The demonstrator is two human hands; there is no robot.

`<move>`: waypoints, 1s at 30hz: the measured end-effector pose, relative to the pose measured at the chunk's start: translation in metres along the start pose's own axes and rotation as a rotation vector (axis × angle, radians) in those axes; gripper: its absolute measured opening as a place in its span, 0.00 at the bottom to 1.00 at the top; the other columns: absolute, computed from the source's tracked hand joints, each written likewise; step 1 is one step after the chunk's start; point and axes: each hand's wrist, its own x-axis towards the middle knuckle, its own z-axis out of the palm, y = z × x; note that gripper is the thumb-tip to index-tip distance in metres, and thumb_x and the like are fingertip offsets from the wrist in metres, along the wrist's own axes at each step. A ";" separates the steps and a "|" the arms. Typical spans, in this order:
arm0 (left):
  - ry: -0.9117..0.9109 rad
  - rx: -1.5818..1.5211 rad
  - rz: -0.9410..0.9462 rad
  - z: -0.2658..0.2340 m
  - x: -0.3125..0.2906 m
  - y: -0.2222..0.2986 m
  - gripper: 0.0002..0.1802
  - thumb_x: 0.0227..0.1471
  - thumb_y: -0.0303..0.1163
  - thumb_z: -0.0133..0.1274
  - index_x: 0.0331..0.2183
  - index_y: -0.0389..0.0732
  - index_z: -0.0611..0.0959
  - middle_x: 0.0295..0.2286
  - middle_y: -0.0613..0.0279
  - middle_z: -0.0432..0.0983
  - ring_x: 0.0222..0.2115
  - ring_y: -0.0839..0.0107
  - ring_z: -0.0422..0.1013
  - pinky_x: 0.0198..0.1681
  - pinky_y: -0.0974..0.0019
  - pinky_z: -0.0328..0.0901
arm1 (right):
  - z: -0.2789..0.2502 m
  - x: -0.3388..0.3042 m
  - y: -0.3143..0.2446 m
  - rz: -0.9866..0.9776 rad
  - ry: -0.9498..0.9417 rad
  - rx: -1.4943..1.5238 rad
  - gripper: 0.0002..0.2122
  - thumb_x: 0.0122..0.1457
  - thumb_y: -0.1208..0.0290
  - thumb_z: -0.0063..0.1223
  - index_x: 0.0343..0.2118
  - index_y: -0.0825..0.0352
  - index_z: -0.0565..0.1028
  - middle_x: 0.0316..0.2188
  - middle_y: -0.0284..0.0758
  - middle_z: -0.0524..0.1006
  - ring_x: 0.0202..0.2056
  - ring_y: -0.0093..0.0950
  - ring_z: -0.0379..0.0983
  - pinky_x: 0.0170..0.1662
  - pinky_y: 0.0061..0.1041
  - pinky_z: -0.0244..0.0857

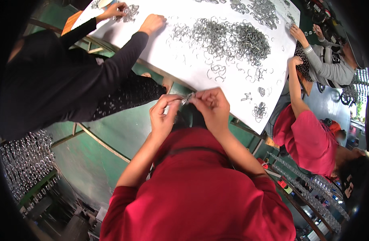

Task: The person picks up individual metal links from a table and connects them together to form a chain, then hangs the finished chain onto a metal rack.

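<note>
Metal piece [186,99]: small and silvery, pinched between the fingertips of the left hand [163,115] and the right hand [213,109], just off the near edge of the white tabletop [232,90]; its exact form is too small to be made out.

Left hand: thumb and forefinger are closed on one side of the metal piece, with the other fingers curled.

Right hand: the other side is gripped at the fingertips, which are brought close to those of the left; whether a second part is held there cannot be told.

Stage in hand: a single piece appears to be worked partway, since it is gripped from both sides and nothing is seen to be set down.

Main heap [252,42]: a large mass of dark grey, curved metal loops is left on the tabletop, spread loosely toward the left; by its size, most of the work is judged to remain.

Far heap [264,14]: more loops are gathered beyond it, apparently also left to be handled.

Corner cluster [259,111]: a small group is kept apart near the table's near corner; it may have been sorted or finished, but this cannot be confirmed.

Hanging strands [28,160]: rows of shiny looped pieces are hung at the lower left; they could be taken for completed work.

Black-sleeved co-worker [108,72]: a small pile [131,13] is being handled at the far left, so the work seems to be shared.
</note>
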 end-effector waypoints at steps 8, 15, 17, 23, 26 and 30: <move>0.057 0.217 0.194 0.074 0.169 -0.012 0.07 0.53 0.25 0.50 0.33 0.35 0.81 0.29 0.57 0.77 0.28 0.72 0.72 0.32 0.71 0.65 | -0.035 0.015 -0.006 -0.227 -0.169 -0.307 0.08 0.47 0.82 0.58 0.23 0.66 0.68 0.28 0.37 0.78 0.28 0.30 0.77 0.31 0.23 0.70; -0.018 0.803 0.304 0.163 0.360 -0.119 0.12 0.49 0.28 0.50 0.37 0.40 0.82 0.34 0.53 0.77 0.39 0.55 0.69 0.42 0.57 0.65 | -0.069 0.036 -0.005 -0.210 -0.441 -0.273 0.11 0.44 0.79 0.58 0.30 0.64 0.68 0.30 0.36 0.76 0.29 0.33 0.76 0.30 0.25 0.71; -0.085 1.014 0.276 0.181 0.398 -0.137 0.14 0.49 0.27 0.48 0.40 0.40 0.80 0.36 0.53 0.76 0.42 0.52 0.66 0.44 0.55 0.65 | -0.073 0.039 0.001 -0.205 -0.437 -0.262 0.12 0.44 0.80 0.56 0.31 0.65 0.68 0.29 0.36 0.76 0.29 0.33 0.75 0.29 0.26 0.71; -0.287 1.188 0.219 0.209 0.458 -0.148 0.15 0.49 0.28 0.47 0.41 0.44 0.79 0.42 0.54 0.73 0.46 0.52 0.66 0.47 0.55 0.65 | -0.083 0.050 0.005 -0.212 -0.419 -0.252 0.09 0.46 0.84 0.50 0.30 0.67 0.67 0.28 0.36 0.76 0.27 0.32 0.75 0.28 0.27 0.71; -0.306 1.243 0.141 0.207 0.465 -0.147 0.14 0.48 0.29 0.49 0.39 0.45 0.80 0.42 0.54 0.73 0.43 0.54 0.69 0.45 0.56 0.66 | -0.083 0.046 0.006 -0.195 -0.412 -0.287 0.09 0.46 0.83 0.51 0.30 0.67 0.66 0.27 0.35 0.75 0.27 0.32 0.75 0.27 0.27 0.72; -0.300 1.344 0.174 0.195 0.464 -0.142 0.11 0.47 0.31 0.52 0.36 0.43 0.81 0.40 0.54 0.72 0.41 0.55 0.70 0.43 0.56 0.67 | -0.078 0.038 0.003 -0.194 -0.419 -0.286 0.08 0.46 0.82 0.51 0.30 0.67 0.66 0.27 0.36 0.75 0.27 0.33 0.74 0.27 0.28 0.71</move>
